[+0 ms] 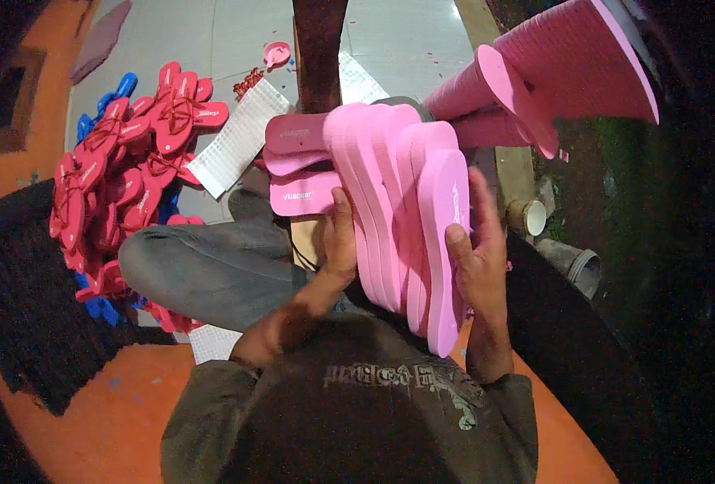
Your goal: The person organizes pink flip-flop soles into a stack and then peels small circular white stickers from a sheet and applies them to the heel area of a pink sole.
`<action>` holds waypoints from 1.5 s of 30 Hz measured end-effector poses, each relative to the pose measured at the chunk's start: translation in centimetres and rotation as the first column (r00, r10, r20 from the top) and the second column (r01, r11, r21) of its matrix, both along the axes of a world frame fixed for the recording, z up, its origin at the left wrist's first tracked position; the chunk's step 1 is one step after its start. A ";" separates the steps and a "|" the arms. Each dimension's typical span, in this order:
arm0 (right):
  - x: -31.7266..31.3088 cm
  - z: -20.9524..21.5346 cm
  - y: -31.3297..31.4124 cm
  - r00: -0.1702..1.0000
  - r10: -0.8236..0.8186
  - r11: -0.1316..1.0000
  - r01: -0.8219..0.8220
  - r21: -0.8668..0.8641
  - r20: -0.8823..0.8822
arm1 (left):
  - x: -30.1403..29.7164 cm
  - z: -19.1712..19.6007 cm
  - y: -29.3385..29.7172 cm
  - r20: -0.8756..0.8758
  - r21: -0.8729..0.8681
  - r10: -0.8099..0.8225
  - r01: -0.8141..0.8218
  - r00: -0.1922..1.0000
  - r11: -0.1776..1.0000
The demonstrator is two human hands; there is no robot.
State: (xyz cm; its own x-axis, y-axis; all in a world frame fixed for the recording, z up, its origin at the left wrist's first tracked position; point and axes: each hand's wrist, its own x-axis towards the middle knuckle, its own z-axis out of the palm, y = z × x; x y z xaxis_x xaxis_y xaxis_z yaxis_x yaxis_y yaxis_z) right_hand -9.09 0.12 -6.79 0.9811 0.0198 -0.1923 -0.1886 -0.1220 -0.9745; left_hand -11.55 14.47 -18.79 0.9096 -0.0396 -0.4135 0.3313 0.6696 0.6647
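Observation:
Between my two hands stands a row of pink flip-flop soles, on edge and pressed side by side. My left hand closes against the left side of the row, its fingers partly hidden behind the soles. On the right, my right hand grips the outermost pink sole, thumb on its printed face and fingers along its far edge. Just beyond my left hand lie a pink sole and a darker, shaded sole, both flat.
Red flip-flops with straps are heaped at the left, with blue ones among them. White textured sheets lie nearby. A dark post rises ahead. Pink stacked foam leans at the upper right, above a bucket.

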 end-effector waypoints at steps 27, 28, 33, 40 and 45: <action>2.2 -3.4 0.2 0.597 0.743 0.665 -0.710 0.231 -0.303 | -3.3 -1.2 1.2 0.092 0.142 0.143 -0.155 0.985 0.978; 2.3 -2.3 0.2 0.574 0.736 0.669 -0.697 0.258 -0.358 | -3.4 -0.6 0.9 0.121 0.143 0.134 -0.151 0.984 0.978; 2.4 2.0 -1.1 0.785 0.563 0.751 -0.617 -0.236 -0.259 | -0.2 2.5 -1.3 0.369 0.135 0.131 -0.192 0.920 0.972; 6.9 0.7 -0.1 0.867 0.498 0.418 -0.230 -0.879 0.010 | 4.7 2.2 2.7 0.325 0.167 0.406 -0.474 0.854 0.864; 5.8 -1.2 1.9 0.825 0.564 0.217 -0.116 -0.969 0.028 | 5.4 2.6 3.8 0.433 0.329 0.232 -0.392 0.871 0.859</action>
